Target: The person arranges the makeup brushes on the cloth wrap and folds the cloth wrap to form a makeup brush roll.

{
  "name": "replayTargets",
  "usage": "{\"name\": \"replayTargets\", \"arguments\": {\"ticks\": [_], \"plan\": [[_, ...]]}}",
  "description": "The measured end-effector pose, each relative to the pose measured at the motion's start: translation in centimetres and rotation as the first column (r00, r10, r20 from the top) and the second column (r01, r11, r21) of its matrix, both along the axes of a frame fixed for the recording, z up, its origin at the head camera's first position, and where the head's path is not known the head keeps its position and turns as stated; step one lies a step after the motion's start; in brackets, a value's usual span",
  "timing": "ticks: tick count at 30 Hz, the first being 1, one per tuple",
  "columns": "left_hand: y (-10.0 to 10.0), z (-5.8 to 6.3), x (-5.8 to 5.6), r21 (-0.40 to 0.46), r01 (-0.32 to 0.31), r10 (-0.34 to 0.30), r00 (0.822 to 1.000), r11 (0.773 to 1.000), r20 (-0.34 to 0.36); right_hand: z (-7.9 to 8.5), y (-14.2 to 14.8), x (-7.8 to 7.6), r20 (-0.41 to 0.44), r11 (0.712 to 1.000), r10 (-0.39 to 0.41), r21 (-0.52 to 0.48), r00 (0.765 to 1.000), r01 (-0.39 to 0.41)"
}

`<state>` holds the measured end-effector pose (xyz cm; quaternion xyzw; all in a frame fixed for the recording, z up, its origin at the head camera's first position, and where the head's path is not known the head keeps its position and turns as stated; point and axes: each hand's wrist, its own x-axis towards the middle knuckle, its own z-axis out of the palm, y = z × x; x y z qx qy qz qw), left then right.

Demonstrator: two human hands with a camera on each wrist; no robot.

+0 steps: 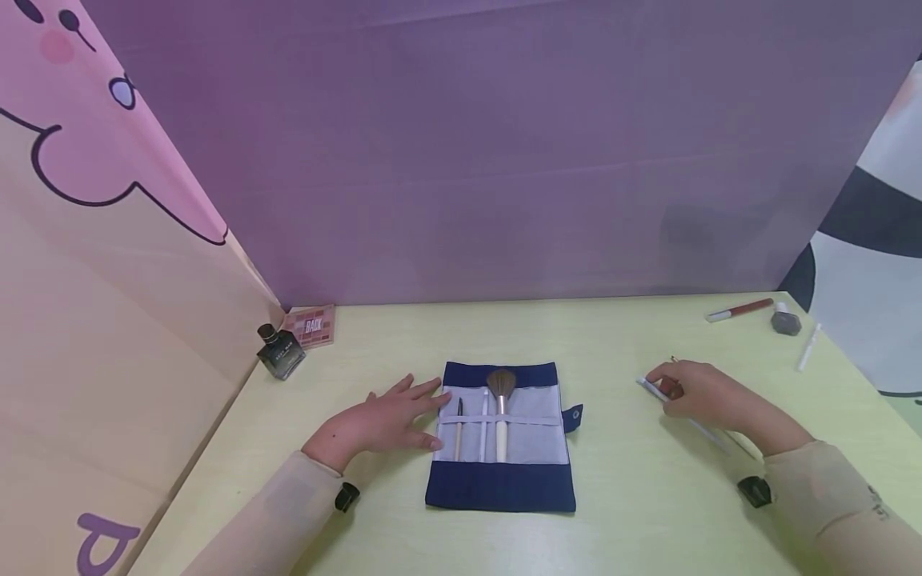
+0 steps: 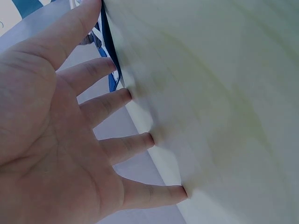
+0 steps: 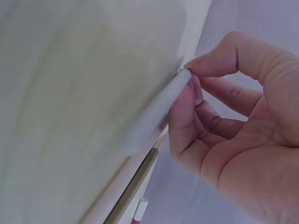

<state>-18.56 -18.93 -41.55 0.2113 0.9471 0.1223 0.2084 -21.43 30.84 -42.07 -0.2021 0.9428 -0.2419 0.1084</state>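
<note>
A navy and pale-grey fabric brush roll (image 1: 500,486) lies unfolded on the table, its snap tab (image 1: 572,418) out to the right. Under its elastic band sit a thin brush (image 1: 458,440), a slim white stick (image 1: 484,440) and a fluffy makeup brush (image 1: 502,384). My left hand (image 1: 382,420) rests with fingers spread at the roll's left edge; in the left wrist view its fingertips touch the surface. My right hand (image 1: 702,392) pinches another slim white stick (image 3: 156,112) between thumb and fingers, close over the table. Beside that stick lies a thin brown-handled brush (image 3: 133,186), partly hidden by the hand.
At the back left stand a dark glass bottle (image 1: 282,354) and a pink palette (image 1: 322,324). Toward the back right are a red-and-white tube (image 1: 749,308), a small dark bottle (image 1: 786,322) and a thin white stick (image 1: 810,346). A purple cloth wall (image 1: 519,160) borders the table behind.
</note>
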Motion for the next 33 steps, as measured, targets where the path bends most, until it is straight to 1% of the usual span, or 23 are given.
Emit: {"name": "replayTargets", "arguments": {"ticks": [8,14,18,26,30,33], "plan": [[0.2,0.3,0.1,0.014,-0.001,0.001,1.000,1.000,0.011,0.6,-0.3,-0.1,0.048,0.998,-0.005,-0.066,0.999,0.008],[0.3,0.4,0.2,0.014,-0.004,0.004,1.000,1.000,0.011,1.0,-0.7,-0.4,0.072,0.996,-0.023,-0.087,0.997,0.029],[0.3,0.4,0.2,0.013,0.000,0.000,1.000,1.000,0.008,1.3,-1.2,-0.7,0.095,0.990,-0.023,-0.140,0.995,0.036],[0.2,0.4,0.3,0.003,-0.011,0.011,1.000,1.000,0.007,2.2,-2.4,-1.3,0.172,0.960,-0.003,-0.274,0.985,0.050],[0.2,0.3,0.3,-0.001,-0.014,0.014,1.000,1.000,-0.001,2.9,-3.4,-1.7,0.196,0.937,0.003,-0.342,0.981,0.065],[0.1,0.1,0.2,-0.001,-0.011,0.011,1.000,1.000,-0.006,3.4,-4.4,-2.0,0.203,0.919,-0.013,-0.383,0.979,0.092]]}}
